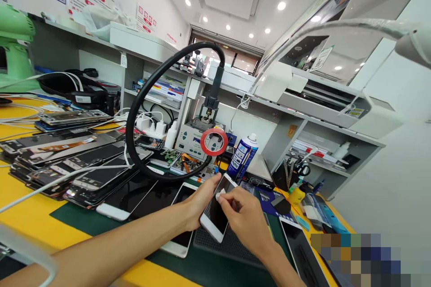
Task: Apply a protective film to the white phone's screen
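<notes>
My left hand point(197, 204) is closed around the left edge of a white-framed smartphone point(214, 219), which is tilted above the bench with its dark screen facing me. My right hand point(247, 215) pinches a small white wipe point(219, 194) against the upper part of that screen. Under the phone lies a dark textured pad point(232, 251). To the left, another white phone point(178, 249) rests partly beneath my left wrist. A further white-edged phone point(299, 246) lies to the right of my right forearm.
Stacked phones and screens point(101, 172) crowd the left side. A black hose point(133, 112) loops up from a grey rework station point(188, 139). Behind my hands stands a blue spray can point(242, 154). Tools in a holder point(286, 172) are at right, and white cables cross the left.
</notes>
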Motion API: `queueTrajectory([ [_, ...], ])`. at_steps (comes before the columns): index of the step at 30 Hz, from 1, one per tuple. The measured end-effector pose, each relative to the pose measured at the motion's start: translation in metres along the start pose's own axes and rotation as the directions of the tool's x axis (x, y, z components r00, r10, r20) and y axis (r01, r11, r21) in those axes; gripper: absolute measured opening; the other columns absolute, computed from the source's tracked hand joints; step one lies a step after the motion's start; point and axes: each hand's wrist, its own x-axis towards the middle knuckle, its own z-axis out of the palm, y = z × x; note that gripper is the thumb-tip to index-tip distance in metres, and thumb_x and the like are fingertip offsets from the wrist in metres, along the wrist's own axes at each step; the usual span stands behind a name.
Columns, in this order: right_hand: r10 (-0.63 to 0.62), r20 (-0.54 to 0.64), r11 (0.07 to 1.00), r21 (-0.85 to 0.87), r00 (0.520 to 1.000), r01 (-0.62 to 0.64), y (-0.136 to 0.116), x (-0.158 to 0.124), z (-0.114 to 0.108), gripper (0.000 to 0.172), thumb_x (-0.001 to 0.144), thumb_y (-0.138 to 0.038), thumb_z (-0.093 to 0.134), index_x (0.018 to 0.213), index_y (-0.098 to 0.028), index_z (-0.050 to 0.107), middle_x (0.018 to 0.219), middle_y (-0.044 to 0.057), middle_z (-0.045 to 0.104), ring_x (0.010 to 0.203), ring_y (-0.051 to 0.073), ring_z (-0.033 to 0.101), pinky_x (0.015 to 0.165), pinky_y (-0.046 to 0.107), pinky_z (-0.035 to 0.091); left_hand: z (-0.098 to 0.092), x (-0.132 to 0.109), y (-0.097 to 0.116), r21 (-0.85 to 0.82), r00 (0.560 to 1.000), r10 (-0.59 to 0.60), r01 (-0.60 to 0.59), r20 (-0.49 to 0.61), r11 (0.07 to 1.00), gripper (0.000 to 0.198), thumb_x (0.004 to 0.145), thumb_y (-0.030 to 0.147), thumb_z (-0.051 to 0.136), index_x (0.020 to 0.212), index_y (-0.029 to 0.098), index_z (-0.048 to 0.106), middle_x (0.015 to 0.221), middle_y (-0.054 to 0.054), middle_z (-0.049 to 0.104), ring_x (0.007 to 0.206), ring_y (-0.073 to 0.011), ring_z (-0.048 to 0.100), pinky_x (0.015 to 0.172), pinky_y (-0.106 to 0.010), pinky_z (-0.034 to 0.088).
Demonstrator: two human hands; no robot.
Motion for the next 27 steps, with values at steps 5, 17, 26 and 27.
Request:
queueTrajectory([
  [5,-0.061,0.154,0.996,0.073,0.986,0.051,-0.01,-0.019,0.002,0.013,0.089,-0.021,0.06,0.078,-0.02,0.065,0.07,-0.001,0.06,0.061,0.012,0.054,0.058,0.025,0.036,-0.003,0.002,-0.005,-0.022,0.998,-0.025,0.023,-0.05,0.999,0.045,0.084,0.063,0.056,0.075,0.019,0.061,0.064,0.001,0.063,0.056,-0.0152,0.058,0.057,-0.025,0.046],
  [17,-0.163,-0.047,0.985,0.057,0.986,0.165,0.003,-0.012,0.002,0.016,0.093,-0.017,0.056,0.078,-0.019,0.06,0.076,0.001,0.057,0.073,0.015,0.054,0.066,0.027,0.037,0.01,-0.004,-0.011,0.034,0.967,-0.221,0.226,-0.126,0.973,0.049,0.08,0.065,0.059,0.068,0.017,0.061,0.058,-0.004,0.061,0.052,-0.0171,0.058,0.05,-0.025,0.047],
  [26,-0.069,-0.243,0.997,-0.045,0.968,0.06,0.019,0.002,-0.006,0.018,0.097,-0.026,0.054,0.083,-0.019,0.063,0.078,0.002,0.058,0.07,0.015,0.054,0.065,0.028,0.038,0.02,-0.009,-0.011,0.112,0.985,-0.16,0.168,-0.07,0.979,0.058,0.085,0.072,0.047,0.098,0.019,0.066,0.066,-0.008,0.071,0.055,-0.0239,0.067,0.058,-0.036,0.057],
  [27,-0.057,-0.268,0.997,-0.057,0.962,0.043,0.022,0.003,-0.005,0.019,0.097,-0.027,0.053,0.084,-0.019,0.063,0.078,0.002,0.059,0.07,0.015,0.054,0.065,0.028,0.038,0.02,-0.009,-0.012,0.122,0.984,-0.167,0.174,-0.067,0.977,0.06,0.085,0.073,0.046,0.099,0.018,0.066,0.066,-0.009,0.071,0.055,-0.0237,0.067,0.058,-0.036,0.057],
])
